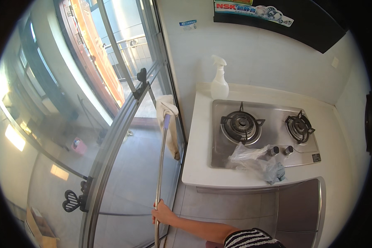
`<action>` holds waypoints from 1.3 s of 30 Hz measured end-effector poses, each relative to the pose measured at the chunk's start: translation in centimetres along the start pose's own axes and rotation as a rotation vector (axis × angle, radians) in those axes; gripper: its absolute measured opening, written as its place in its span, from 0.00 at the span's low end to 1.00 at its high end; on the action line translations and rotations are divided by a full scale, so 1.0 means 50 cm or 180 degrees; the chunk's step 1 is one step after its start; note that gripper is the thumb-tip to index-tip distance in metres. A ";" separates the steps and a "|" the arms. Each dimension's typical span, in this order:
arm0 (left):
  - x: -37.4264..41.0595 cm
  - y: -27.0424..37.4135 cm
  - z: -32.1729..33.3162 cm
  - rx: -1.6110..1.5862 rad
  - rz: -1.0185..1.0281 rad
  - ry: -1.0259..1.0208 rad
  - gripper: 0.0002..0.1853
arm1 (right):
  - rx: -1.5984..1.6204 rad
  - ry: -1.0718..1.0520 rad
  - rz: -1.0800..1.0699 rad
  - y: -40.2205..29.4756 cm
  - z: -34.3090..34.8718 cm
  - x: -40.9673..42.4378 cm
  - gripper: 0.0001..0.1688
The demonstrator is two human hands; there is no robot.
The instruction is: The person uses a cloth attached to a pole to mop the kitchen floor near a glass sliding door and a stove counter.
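Note:
My right hand (163, 212) is closed around the lower part of a metal pole (160, 164). My arm reaches in from the lower right in a black-and-white striped sleeve. The pole stands nearly upright in the picture, and its purple end piece (166, 121) meets a cream cloth (166, 108). That cloth drapes over the pole's head and hangs down beside it, against the glass sliding door panel (133, 173); whether it presses on the glass I cannot tell. My left hand is out of view.
Right of the door is a white countertop (197, 148) with a two-burner gas stove (266, 124), a white spray bottle (219, 85) and a crumpled plastic bag (257, 159). A black range hood (310, 28) hangs above. Heart-shaped black handles (72, 201) project from the door frames. A pink bin (78, 146) shows through the glass.

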State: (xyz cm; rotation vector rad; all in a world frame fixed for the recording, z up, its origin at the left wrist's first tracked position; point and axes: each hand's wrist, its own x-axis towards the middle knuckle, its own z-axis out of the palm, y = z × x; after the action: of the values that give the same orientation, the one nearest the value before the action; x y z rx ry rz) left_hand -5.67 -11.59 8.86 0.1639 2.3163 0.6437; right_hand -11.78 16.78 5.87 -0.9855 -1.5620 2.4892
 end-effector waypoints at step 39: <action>0.099 0.008 -0.007 -0.0140 -0.0123 -0.0556 0.16 | 0.0787 0.0506 0.0349 0.324 0.075 0.066 0.09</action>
State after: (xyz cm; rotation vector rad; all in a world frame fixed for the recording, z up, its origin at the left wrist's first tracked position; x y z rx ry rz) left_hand -9.56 -9.94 6.26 0.1486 2.1311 0.6348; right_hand -11.76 7.02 -7.99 -1.2212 -1.1522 2.5218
